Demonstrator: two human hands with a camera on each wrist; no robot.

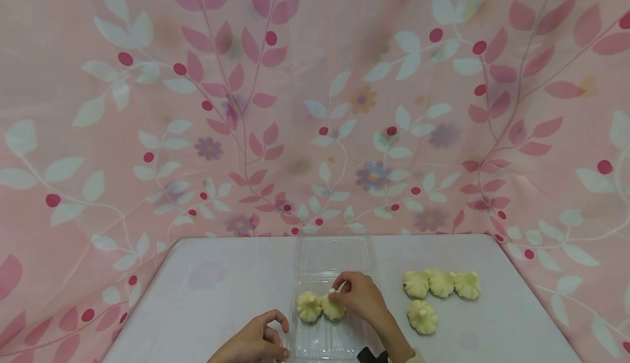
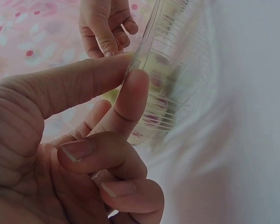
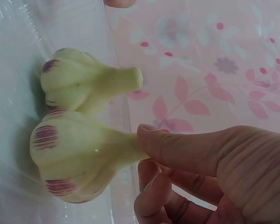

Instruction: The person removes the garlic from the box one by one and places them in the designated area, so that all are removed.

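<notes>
A clear plastic clamshell box (image 1: 322, 346) lies unfolded on the table, its lid (image 1: 334, 255) toward the back. Inside the base are two pale garlic bulbs with purple streaks, stems up. My right hand (image 1: 363, 298) pinches the stem of the right-hand garlic bulb (image 3: 79, 156) between thumb and fingers. Beside it, apparently touching, sits the other garlic bulb (image 1: 309, 307). At the box's left side, my left hand (image 1: 256, 340) pinches the rim (image 2: 147, 39) between thumb and index finger; its other fingers are curled.
Right of the box, three garlic bulbs (image 1: 441, 283) stand in a row on the white table (image 1: 221, 281), with a single garlic bulb (image 1: 422, 317) in front of them. A pink floral cloth (image 1: 315, 106) hangs behind the table and along its sides.
</notes>
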